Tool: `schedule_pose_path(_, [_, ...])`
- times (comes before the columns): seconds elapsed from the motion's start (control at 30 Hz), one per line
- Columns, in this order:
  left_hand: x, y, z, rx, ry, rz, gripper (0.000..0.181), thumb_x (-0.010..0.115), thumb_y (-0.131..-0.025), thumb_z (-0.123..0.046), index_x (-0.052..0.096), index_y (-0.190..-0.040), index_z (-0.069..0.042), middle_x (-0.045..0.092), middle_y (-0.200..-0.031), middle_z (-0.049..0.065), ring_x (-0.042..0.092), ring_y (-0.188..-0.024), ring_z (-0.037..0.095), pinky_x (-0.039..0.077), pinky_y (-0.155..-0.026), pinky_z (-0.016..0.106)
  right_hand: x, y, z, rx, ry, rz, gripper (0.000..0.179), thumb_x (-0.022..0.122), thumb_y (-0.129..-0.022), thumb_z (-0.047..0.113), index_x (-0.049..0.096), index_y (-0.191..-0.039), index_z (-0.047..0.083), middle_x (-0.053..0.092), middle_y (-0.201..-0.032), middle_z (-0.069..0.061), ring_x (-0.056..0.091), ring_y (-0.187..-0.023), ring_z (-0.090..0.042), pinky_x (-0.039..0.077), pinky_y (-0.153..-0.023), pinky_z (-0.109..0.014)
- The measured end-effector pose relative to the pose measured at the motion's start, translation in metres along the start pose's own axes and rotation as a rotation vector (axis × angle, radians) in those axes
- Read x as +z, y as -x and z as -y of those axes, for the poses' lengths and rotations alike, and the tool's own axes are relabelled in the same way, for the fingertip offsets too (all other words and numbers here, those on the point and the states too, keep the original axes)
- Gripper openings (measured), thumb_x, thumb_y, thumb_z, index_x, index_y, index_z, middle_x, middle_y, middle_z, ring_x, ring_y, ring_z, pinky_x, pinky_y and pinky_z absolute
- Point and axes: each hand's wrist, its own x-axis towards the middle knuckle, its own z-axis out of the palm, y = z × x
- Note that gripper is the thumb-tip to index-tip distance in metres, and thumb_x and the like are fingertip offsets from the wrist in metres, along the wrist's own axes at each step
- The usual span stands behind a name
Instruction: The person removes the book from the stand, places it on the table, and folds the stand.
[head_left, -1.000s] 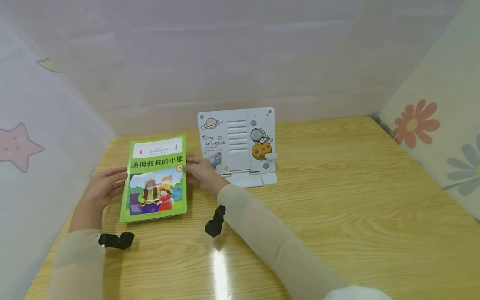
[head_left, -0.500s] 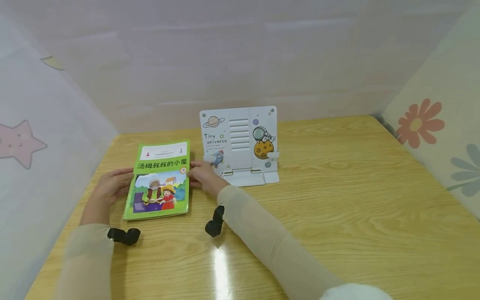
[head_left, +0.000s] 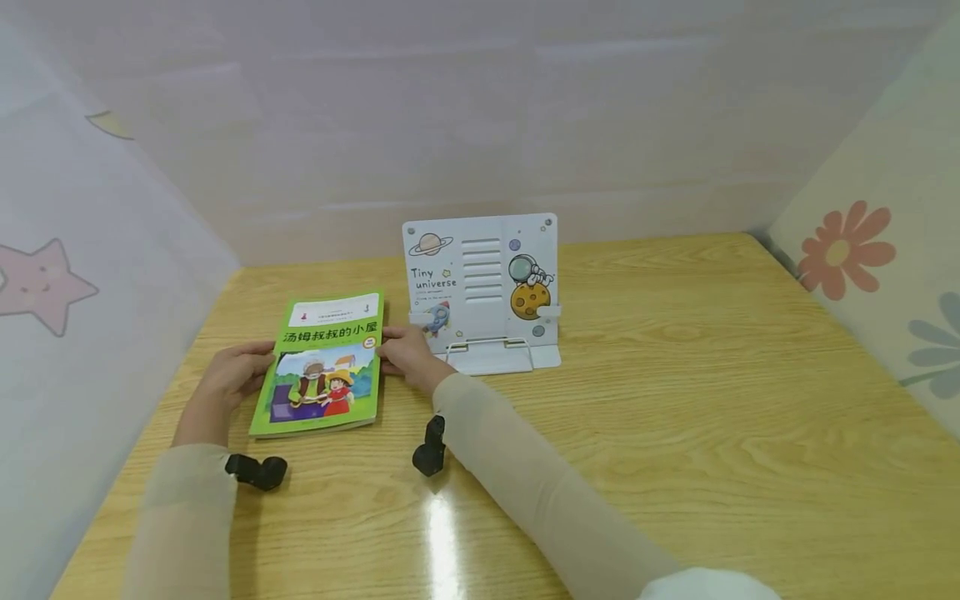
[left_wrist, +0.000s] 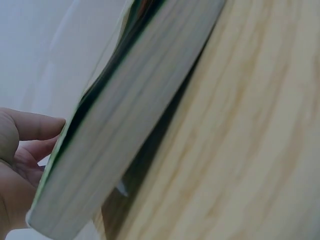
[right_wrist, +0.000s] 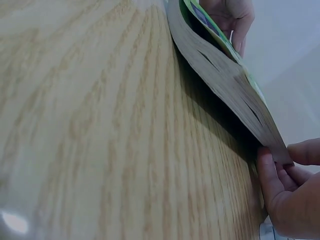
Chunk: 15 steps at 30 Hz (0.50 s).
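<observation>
A green storybook (head_left: 326, 362) with a thick block of pages lies face up, at a slant, left of a white book stand (head_left: 480, 283). My left hand (head_left: 228, 379) holds its left edge; in the left wrist view a digit of that hand (left_wrist: 37, 125) meets the spine side. On the opposite edge my right hand (head_left: 408, 354) pinches the book, thumb above and fingers beneath, as the right wrist view of the right hand (right_wrist: 295, 195) shows. A dark shadowed gap shows under the book (right_wrist: 230, 92) there. Fingers under the left side are partly hidden.
The stand has side clips and a wire rest at its foot, close beside my right hand. Both stand on a wooden table (head_left: 675, 400). Pale cloth walls (head_left: 480, 125) enclose the back and sides. A black wrist camera (head_left: 429, 450) hangs under each forearm.
The book has shifted slightly right, nearer the stand, and its far edge now sits lower in the view. Both hands have kept to its edges, the left moving right along with it.
</observation>
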Motion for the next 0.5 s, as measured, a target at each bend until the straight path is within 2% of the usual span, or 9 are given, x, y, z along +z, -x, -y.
schedule_pose_path(0.2, [0.0014,0.0006,-0.0015,-0.004,-0.027,-0.025,0.05,0.046,-0.088,-0.011,0.028,-0.133,-0.001,0.048,-0.098,-0.002,0.053,-0.072,-0.001,0.047,-0.068,0.018,0.0025,0.0003,-0.0022,-0.044,0.019,-0.019,0.041,0.053,-0.077,-0.008,0.053,-0.117,0.003,0.059,-0.093,-0.006,0.059,-0.074,-0.016,0.05,-0.062,-0.03])
schedule_pose_path(0.5, [0.0006,-0.0005,-0.0017,-0.03,0.012,-0.062,0.054,0.053,-0.084,-0.011,0.03,-0.132,0.0,0.052,-0.087,-0.009,0.055,-0.069,-0.002,0.048,-0.067,0.018,0.0062,0.0041,-0.001,-0.055,0.065,-0.025,0.043,0.05,-0.074,-0.011,0.052,-0.116,-0.001,0.058,-0.094,-0.008,0.057,-0.076,-0.016,0.049,-0.066,-0.031])
